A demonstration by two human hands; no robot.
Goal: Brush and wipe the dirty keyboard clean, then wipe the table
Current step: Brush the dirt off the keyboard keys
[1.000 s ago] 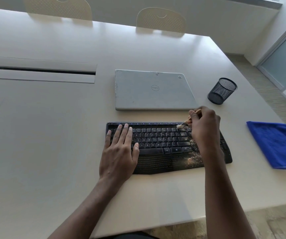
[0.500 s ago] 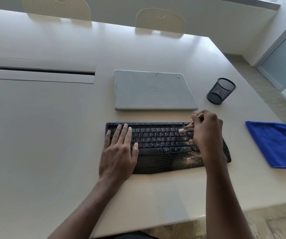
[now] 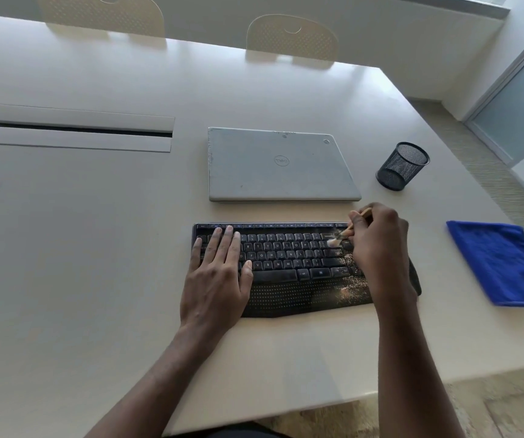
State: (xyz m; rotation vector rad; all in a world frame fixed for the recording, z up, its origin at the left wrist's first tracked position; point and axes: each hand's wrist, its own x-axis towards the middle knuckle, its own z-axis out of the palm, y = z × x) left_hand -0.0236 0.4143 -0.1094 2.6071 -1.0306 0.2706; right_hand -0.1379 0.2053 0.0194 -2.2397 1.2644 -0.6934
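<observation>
Brushing keyboard [image 3: 286,257] with right grip [image 3: 380,248] clamped on brush [image 3: 344,233], left grip [image 3: 219,279] flat on keys. Probably needs sweeping crumbs [image 3: 352,286] below right grip next

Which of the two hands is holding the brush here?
The right hand pinches the wooden-handled brush, bristles on the right-side keys of the keyboard. The left hand holds nothing; it lies flat on the left end.
</observation>
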